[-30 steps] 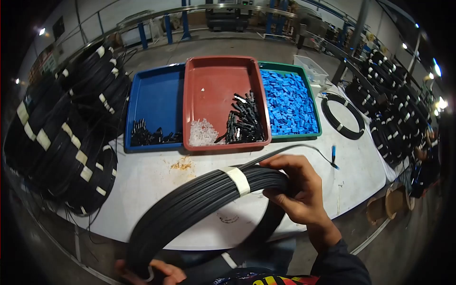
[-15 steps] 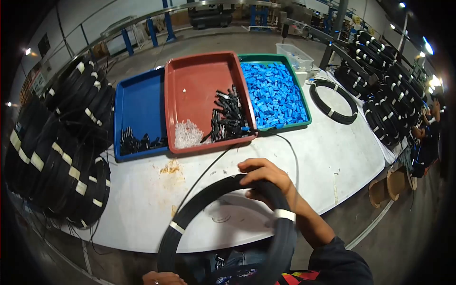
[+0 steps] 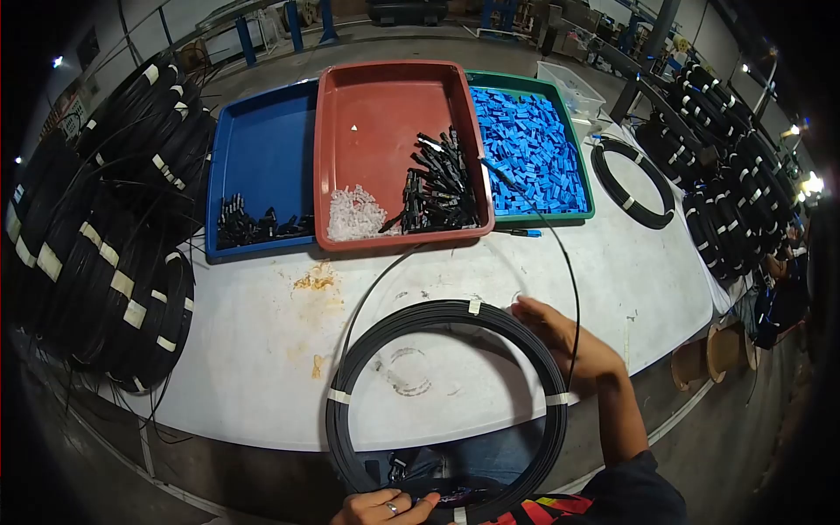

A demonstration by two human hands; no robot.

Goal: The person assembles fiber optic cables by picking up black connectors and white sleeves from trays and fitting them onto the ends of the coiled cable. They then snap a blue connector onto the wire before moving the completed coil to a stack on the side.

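A coil of black cable (image 3: 344, 372) with white tape bands lies over the near edge of the white table (image 3: 262, 350). My left hand (image 3: 385, 507), with a ring on one finger, is closed on the coil's near rim at the bottom. Beside the coil's upper right rim is my right hand (image 3: 569, 337); its fingers are partly hidden and blurred. Loose cable ends arc up from the coil, one toward the red tray (image 3: 376, 105) and one on the right. A blue-tipped connector (image 3: 525, 233) lies below the green tray (image 3: 588, 175).
A blue tray (image 3: 262, 140) holds black parts. Black connectors and small clear pieces fill part of the red tray; blue clips (image 3: 534, 149) fill the green one. Another coil (image 3: 604, 179) lies at the right. Coil stacks (image 3: 105, 289) stand left and right. A clear bin (image 3: 569, 87) sits behind.
The coil has turned and settled lower and flatter. My right hand has moved from its top rim to the right side. My left hand has shifted right along the bottom. The view has shifted.
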